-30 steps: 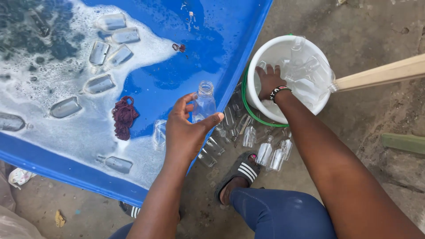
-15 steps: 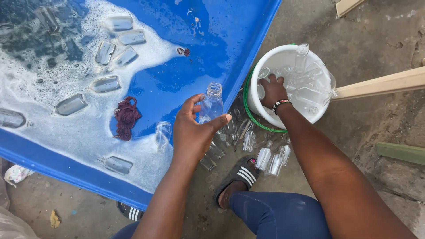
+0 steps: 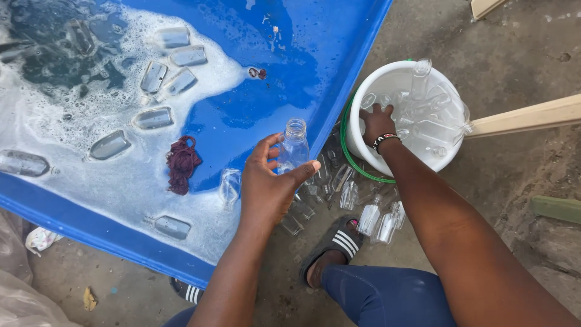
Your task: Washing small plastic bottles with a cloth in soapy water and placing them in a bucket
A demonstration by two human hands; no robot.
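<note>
On the concrete floor (image 3: pixel 520 36), beside the tub's (image 3: pixel 339 72) right edge, the left hand (image 3: pixel 269 184) grips a wet bottle (image 3: pixel 293 148) — likely to slip — while the right hand (image 3: pixel 376 124) clasps the bucket's (image 3: pixel 363 148) rim.

Clear glossy glass bottle (image 3: pixel 294 147) in the left hand (image 3: pixel 269 188), smooth white plastic bucket (image 3: pixel 363 142) around the right hand (image 3: pixel 376 123), wet shiny blue plastic tub (image 3: pixel 290 66) beside the left hand, maroon stringy cloth scrubber (image 3: pixel 181 163) nearby, rough matt concrete floor (image 3: pixel 514 60) beyond the right hand

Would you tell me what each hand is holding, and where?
Left hand grips a clear bottle round its body. Right hand reaches into the white bucket; its hold cannot be told.
</note>
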